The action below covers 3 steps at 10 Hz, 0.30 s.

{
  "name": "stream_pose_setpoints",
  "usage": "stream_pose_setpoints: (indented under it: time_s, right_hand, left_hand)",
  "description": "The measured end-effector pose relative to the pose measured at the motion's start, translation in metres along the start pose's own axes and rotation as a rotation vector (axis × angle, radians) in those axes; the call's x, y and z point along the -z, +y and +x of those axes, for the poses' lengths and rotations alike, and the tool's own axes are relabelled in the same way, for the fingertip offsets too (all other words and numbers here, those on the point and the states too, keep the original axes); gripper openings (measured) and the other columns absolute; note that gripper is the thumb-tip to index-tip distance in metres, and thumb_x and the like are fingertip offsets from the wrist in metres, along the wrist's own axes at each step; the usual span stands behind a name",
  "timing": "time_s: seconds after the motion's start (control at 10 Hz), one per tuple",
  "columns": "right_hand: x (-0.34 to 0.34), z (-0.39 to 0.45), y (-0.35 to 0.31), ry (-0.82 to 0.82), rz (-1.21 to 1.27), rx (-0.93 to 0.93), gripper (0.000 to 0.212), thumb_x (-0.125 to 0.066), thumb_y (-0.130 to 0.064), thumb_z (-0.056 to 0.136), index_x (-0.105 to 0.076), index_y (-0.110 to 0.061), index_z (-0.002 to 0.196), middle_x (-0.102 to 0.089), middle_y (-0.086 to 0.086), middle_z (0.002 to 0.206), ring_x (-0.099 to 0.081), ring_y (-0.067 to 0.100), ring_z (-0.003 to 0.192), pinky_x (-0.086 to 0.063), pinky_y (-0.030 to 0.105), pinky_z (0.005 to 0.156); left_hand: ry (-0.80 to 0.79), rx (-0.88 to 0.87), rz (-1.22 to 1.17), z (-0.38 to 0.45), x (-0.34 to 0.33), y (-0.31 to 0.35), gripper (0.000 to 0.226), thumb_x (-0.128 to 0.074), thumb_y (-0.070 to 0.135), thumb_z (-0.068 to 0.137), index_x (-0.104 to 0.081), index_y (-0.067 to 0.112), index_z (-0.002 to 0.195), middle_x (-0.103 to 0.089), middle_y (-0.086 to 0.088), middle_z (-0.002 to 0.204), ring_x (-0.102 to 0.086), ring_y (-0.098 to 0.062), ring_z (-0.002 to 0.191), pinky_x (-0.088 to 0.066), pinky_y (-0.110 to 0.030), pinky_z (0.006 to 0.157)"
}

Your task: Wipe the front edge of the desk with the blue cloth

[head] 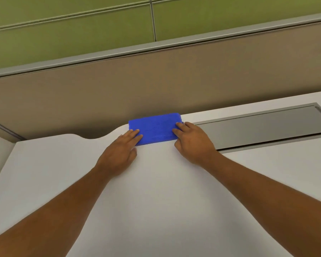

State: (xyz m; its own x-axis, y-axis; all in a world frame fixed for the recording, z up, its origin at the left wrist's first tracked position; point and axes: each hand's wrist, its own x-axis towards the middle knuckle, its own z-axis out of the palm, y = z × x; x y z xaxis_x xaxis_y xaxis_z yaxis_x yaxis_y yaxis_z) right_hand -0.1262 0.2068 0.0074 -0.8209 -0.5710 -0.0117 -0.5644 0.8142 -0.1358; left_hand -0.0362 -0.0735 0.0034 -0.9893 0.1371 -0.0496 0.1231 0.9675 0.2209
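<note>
A folded blue cloth (155, 127) lies flat on the white desk (156, 191), at the desk's far edge against the beige partition. My left hand (119, 154) rests palm down on the desk, its fingertips pressing on the cloth's left end. At the cloth's right end my right hand (192, 140) also lies palm down, with its fingertips on the fabric. Neither hand has the cloth closed in its fingers. The desk's front edge is below the view and hidden.
A grey metal cable tray lid (263, 127) is set into the desk to the right of the cloth. A beige partition (137, 86) with a grey rail stands behind, green wall panels (72, 28) above. The desk's far edge curves inward at the left (93, 137).
</note>
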Motion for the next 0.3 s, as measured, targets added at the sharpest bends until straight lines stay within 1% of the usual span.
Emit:
stream_pose_setpoints:
  time_s: [0.1, 0.2, 0.3]
  right_hand:
    - [-0.011, 0.0, -0.004, 0.059, 0.005, -0.027, 0.046, -0.04, -0.033, 0.1, -0.065, -0.011, 0.131, -0.061, 0.015, 0.147, -0.058, 0.04, 0.131, -0.048, 0.05, 0.11]
    - [-0.001, 0.004, -0.005, 0.046, 0.032, -0.021, 0.04, -0.044, -0.03, 0.105, -0.058, -0.013, 0.138, -0.052, 0.012, 0.156, -0.049, 0.038, 0.14, -0.041, 0.05, 0.116]
    - [0.009, 0.004, -0.01, 0.053, -0.022, -0.013, 0.041, -0.039, -0.032, 0.108, -0.054, -0.014, 0.142, -0.044, 0.011, 0.161, -0.041, 0.038, 0.145, -0.035, 0.05, 0.119]
  left_hand:
    - [0.009, -0.024, 0.028, 0.003, -0.008, -0.003, 0.06, -0.03, 0.038, 0.104, -0.027, 0.022, 0.162, -0.016, 0.006, 0.171, -0.01, -0.012, 0.158, -0.012, -0.038, 0.129]
    - [0.016, -0.016, 0.081, 0.009, -0.005, 0.0, 0.063, -0.022, 0.041, 0.102, -0.028, 0.019, 0.161, -0.019, 0.0, 0.171, -0.015, -0.018, 0.158, -0.012, -0.044, 0.129]
    - [0.045, -0.018, 0.169, 0.002, 0.005, 0.01, 0.066, -0.02, 0.041, 0.1, -0.029, 0.016, 0.161, -0.021, -0.004, 0.171, -0.015, -0.022, 0.158, -0.011, -0.048, 0.129]
